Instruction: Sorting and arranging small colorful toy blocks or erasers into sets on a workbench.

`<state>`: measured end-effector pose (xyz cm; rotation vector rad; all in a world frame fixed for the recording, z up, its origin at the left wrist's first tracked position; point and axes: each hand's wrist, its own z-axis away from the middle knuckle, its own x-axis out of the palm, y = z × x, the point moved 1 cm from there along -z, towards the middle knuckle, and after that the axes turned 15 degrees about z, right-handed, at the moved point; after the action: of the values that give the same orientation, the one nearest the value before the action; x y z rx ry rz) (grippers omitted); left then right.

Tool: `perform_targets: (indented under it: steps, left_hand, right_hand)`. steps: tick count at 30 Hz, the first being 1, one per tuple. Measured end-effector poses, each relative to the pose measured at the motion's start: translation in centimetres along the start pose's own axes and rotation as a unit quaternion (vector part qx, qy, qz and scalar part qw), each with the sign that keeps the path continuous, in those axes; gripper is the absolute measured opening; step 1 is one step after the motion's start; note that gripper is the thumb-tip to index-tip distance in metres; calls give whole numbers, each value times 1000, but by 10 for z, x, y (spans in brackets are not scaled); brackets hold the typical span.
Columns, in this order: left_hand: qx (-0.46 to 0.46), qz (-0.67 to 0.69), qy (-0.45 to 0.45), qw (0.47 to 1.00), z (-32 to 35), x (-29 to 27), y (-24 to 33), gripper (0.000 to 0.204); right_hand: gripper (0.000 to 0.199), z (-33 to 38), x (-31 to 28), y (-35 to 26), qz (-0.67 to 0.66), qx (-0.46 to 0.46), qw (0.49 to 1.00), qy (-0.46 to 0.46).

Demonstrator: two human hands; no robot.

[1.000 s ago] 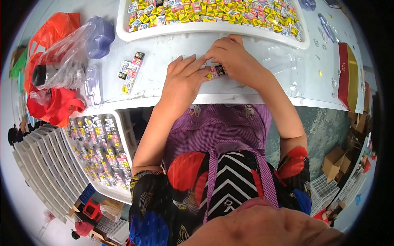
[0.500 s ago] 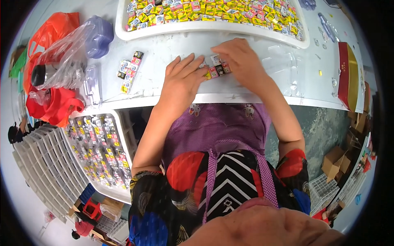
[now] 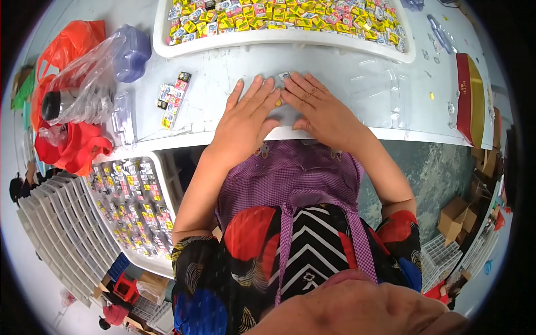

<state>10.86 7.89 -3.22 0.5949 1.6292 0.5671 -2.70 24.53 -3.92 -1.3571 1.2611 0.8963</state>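
My left hand (image 3: 246, 115) lies palm down near the table's front edge, fingers stretched out. Opposite it, my right hand (image 3: 322, 110) is flat too, its fingertips almost meeting the left ones. Both hands cover a small group of little printed blocks; only a white block (image 3: 284, 75) at the fingertips and a bit of a yellow block (image 3: 278, 103) between the hands show. Left of them, a separate cluster of small blocks (image 3: 175, 100) in pink, white, black and yellow lies in a slanted double row.
A white tray (image 3: 285, 38) heaped with loose blocks stands at the back. Clear plastic cases (image 3: 124, 118) and red bags (image 3: 70, 148) occupy the left; more clear plastic (image 3: 382, 92) and a red-and-gold box (image 3: 472, 100) lie right. Below left is a tray of filled packs (image 3: 158, 167).
My right hand has come down and nearer, from a curled grip over the blocks to lying flat. My left hand has shifted slightly right. The blocks are now mostly covered.
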Motion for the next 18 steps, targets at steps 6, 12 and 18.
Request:
perform_targets:
  steps: [6,12,18]
  left_hand:
    - [10,172,31,985,4,-7,-9,51]
    - [22,110,35,993,5,-5,-8,47]
    - [7,145,84,986,7,-3,-14,43]
  right_hand:
    - [58,2,-16,9,-155,23,988,-19]
    - [36,-14,-65,50,-216,247,932,156]
    - [20,-64,-73,104,171,173,953,180]
